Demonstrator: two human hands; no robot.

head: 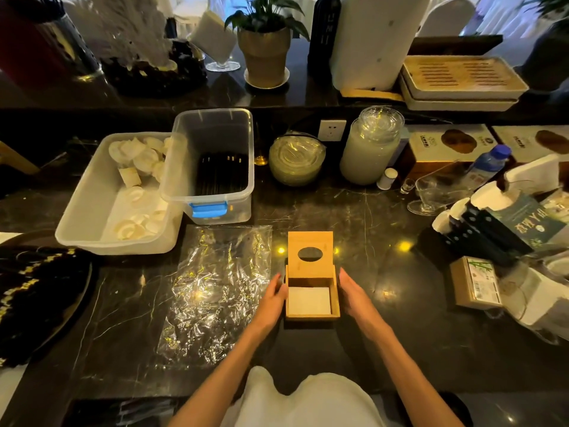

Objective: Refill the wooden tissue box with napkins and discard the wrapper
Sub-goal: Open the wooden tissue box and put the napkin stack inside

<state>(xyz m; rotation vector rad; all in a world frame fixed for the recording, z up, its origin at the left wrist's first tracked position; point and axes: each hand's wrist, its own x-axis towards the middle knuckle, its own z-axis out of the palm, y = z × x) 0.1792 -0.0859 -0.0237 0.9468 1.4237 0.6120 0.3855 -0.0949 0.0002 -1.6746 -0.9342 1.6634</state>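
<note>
Here I am at the dark veined marble counter (385, 229), with the square wooden tissue box (311, 314) straight in front of me. Its flat lid with the oval hole (310, 249) is slid back, away from me, so the box is open on top. Inside lies a white stack of napkins (308, 301), flat and filling most of the space.

My left hand (271, 298) is pressed flat against the box's left wall, fingers stretched out, not curled round anything. My right hand (354, 295) is flat along the right wall, fingers straight too. The box sits between both palms.

Left of the box, the crinkled clear plastic wrapper (215, 288) lies spread on the counter, just beside my left hand. Beyond it stands a clear plastic bin with a blue latch (212, 167).
</note>
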